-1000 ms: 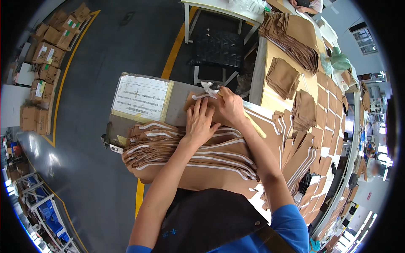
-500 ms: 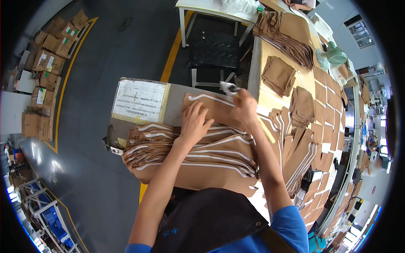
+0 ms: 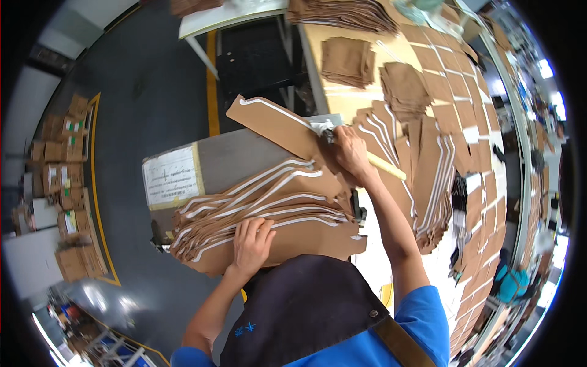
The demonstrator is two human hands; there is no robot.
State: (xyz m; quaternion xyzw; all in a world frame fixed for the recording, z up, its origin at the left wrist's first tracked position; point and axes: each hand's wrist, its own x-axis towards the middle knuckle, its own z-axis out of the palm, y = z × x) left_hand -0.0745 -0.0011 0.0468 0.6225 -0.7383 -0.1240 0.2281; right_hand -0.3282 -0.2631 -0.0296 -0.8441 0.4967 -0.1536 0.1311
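My right hand point(image 3: 351, 150) is closed around a hammer point(image 3: 385, 165) with a pale yellow handle. Its whitish head lies over a long brown piece point(image 3: 269, 125) with a white strip along its edge. That piece juts beyond the far side of the grey work board point(image 3: 229, 159). Nearer me, my left hand point(image 3: 252, 244) rests on a fanned pile of similar brown pieces point(image 3: 293, 229), its fingers stretched out over the front ones. White strips show along the edges of the pile. The palm side of my left hand is hidden.
A paper sheet point(image 3: 172, 174) is taped to the board's left end. On the right, a long table point(image 3: 342, 104) carries brown stacks point(image 3: 348, 61) and a strip-edged bundle point(image 3: 431, 183). A dark stool point(image 3: 254, 61) stands beyond the board. Cartons point(image 3: 67, 171) line the left floor.
My left hand has left the far brown piece and come back onto the near pile. That piece now slants, its left end further out. My right hand keeps the hammer, and the view has shifted.
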